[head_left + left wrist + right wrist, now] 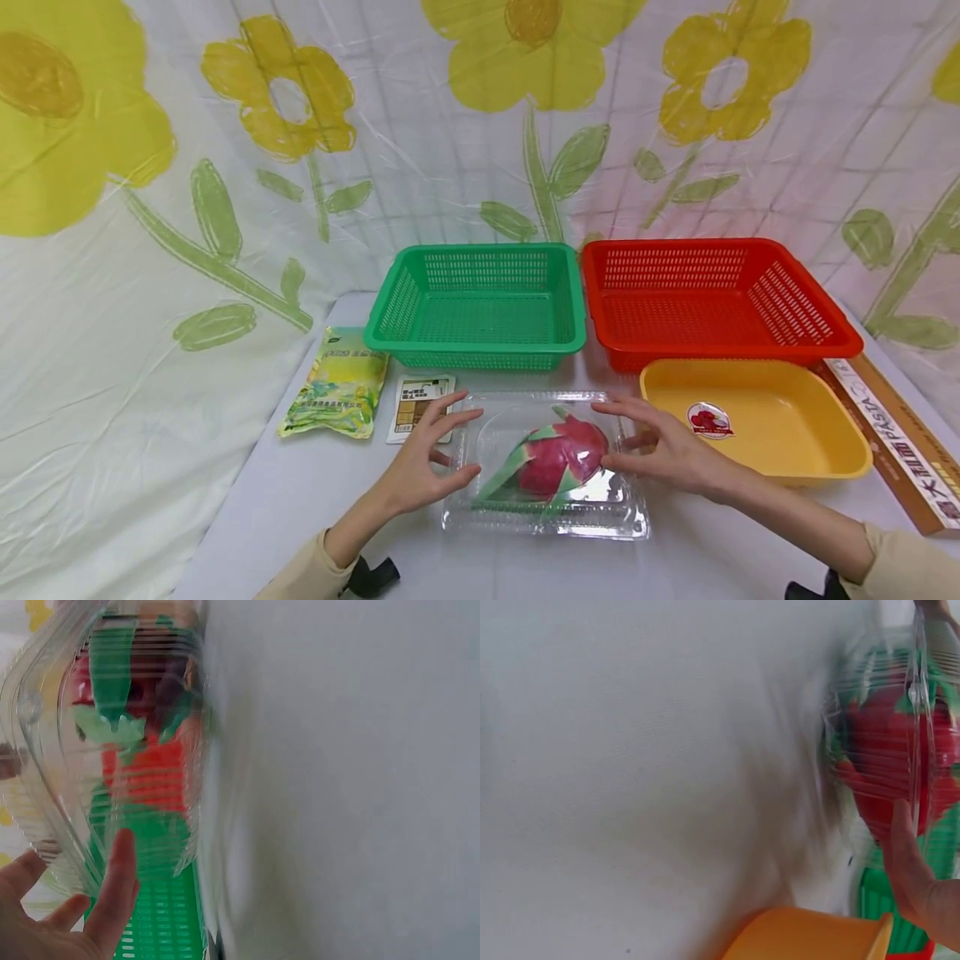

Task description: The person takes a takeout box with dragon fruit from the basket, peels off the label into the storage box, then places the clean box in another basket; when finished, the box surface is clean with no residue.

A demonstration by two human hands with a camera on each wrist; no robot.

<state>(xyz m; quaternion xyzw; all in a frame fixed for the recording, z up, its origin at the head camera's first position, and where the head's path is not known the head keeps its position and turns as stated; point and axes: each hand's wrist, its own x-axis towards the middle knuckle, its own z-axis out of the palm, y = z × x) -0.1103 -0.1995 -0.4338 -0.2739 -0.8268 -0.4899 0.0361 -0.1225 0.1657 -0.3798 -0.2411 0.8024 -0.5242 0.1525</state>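
A clear plastic clamshell box (480, 425) sits on the table in front of me, its lid down. Inside it lies a dragon fruit (558, 458), pink-red with green scales. My left hand (426, 462) is at the box's left side, fingers spread and fingertips over its edge. From the right, my right hand (667, 446) reaches over the opposite edge, thumb low and fingers extended toward the lid. In the left wrist view, the fingertips (122, 847) are right at the box's wall. The right wrist view shows a finger (904, 832) alongside the box.
Behind the box stand a green basket (480, 354) and a red basket (720, 346). A yellow basin (795, 425) is close by my right hand, with long pasta boxes (907, 458) beyond it. Left of the box lie a yellow-green packet (337, 387) and a small packet (408, 404).
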